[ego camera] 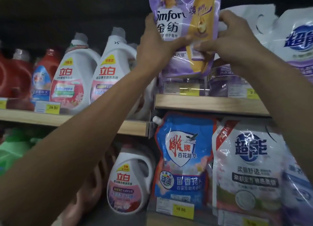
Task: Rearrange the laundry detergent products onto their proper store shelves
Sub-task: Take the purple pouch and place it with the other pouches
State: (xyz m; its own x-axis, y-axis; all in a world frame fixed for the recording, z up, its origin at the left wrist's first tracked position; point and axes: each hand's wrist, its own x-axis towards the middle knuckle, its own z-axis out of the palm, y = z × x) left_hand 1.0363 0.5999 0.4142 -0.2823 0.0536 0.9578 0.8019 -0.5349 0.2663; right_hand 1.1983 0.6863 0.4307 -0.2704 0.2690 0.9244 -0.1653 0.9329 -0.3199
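Note:
A purple and gold Comfort softener pouch (pixel 179 22) is held up at the top middle, above the upper right wooden shelf (pixel 210 103). My left hand (pixel 155 44) grips its left edge, thumb across the front. My right hand (pixel 237 39) grips its right edge, thumb pressing the lower front. The pouch's lower end overlaps other purple pouches (pixel 221 83) standing on that shelf. Its top runs out of the frame.
White detergent bottles (pixel 76 76) and red bottles (pixel 15 73) line the upper left shelf (pixel 50 117). A white pouch (pixel 294 39) stands at upper right. Below are a blue pouch (pixel 183 159), a white pouch (pixel 249 168) and a white bottle (pixel 130 180). Yellow price tags (pixel 183 209) hang on shelf edges.

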